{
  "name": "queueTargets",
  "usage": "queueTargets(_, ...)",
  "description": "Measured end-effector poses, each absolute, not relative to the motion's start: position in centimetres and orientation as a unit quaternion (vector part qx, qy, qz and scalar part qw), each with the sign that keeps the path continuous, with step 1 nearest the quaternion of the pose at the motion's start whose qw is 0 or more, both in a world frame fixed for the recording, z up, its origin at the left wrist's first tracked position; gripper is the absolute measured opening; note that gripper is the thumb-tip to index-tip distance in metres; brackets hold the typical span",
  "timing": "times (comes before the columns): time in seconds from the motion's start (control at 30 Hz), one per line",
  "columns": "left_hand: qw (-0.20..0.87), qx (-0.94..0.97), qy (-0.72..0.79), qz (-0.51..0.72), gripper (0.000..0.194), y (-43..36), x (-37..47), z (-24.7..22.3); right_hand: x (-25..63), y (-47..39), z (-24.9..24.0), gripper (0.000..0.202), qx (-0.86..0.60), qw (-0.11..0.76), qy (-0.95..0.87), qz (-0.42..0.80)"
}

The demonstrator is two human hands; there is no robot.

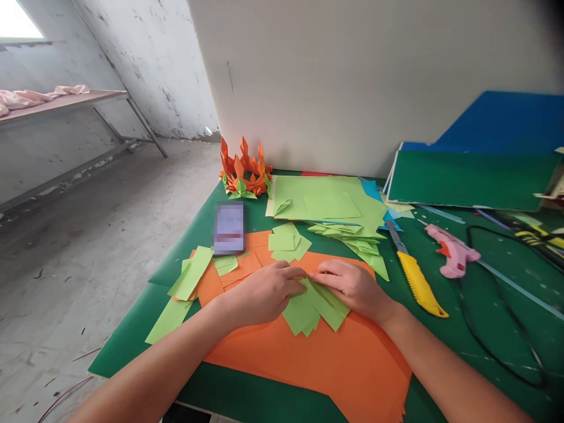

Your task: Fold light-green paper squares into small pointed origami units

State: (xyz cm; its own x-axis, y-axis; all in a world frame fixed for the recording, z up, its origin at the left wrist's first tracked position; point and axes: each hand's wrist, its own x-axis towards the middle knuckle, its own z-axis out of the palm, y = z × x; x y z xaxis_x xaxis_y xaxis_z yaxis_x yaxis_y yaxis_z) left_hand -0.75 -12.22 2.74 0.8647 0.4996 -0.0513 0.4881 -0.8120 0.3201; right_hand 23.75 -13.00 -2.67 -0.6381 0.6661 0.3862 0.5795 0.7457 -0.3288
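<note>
"Paper comes nearest?"
"Yes: a large, flat sheet of orange paper [308, 367] on a green-topped table [259, 396]."

"And the hands?"
"Over the middle of the orange sheet. The left hand [273, 289] and right hand [350, 288] meet at bent fingertips, seemingly pinching a small piece of light-green paper [309, 288], mostly hidden. Loose light-green paper squares [299, 314] lie beneath, on the orange sheet."

"Which step is it?"
"Folding or creasing, I judge. The next move calls for lined-up edges and a firm, fine press."

"Farther out?"
"Right of the orange sheet, a yellow-handled metal-bladed knife [418, 282] and a pink glue gun [453, 249]. Beyond its left part, a dark-edged phone [230, 229]; farther beyond, a spiky orange-and-green folded-paper ring [244, 185]."
</note>
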Motion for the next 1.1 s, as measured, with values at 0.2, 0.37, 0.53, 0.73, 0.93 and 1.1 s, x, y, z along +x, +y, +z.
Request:
queueTargets(0.2, 0.131, 0.954, 0.271, -0.003, 0.042, -12.6, -0.2, 2.7, 23.8, -13.1, -2.4, 0.03, -0.346, 0.24, -0.901, 0.104)
queueTargets(0.37, 0.111, 0.953, 0.281, -0.01, 0.046, -12.8, 0.1, 2.2, 23.6, -13.2, -2.1, 0.03, -0.35, 0.236, -0.9, 0.105)
queueTargets(0.53, 0.101, 0.951, 0.29, -0.024, 0.044, -12.8, 0.2, 1.9, 23.5, -13.3, -2.0, 0.033, -0.366, 0.241, -0.896, 0.073)
queueTargets(0.73, 0.125, 0.941, 0.313, -0.01, 0.045, -12.9, 0.1, 1.7, 23.0, -13.6, -2.1, 0.031, -0.364, 0.227, -0.903, 0.035)
queueTargets(0.93, 0.123, 0.943, 0.311, -0.008, 0.045, -12.9, 0.1, 1.7, 23.4, -13.3, -2.0, 0.033, -0.377, 0.223, -0.898, 0.034)
queueTargets(1.1, 0.137, 0.937, 0.321, -0.021, 0.041, -12.8, 0.3, 1.7, 24.2, -13.1, -1.8, 0.032, -0.394, 0.25, -0.884, 0.041)
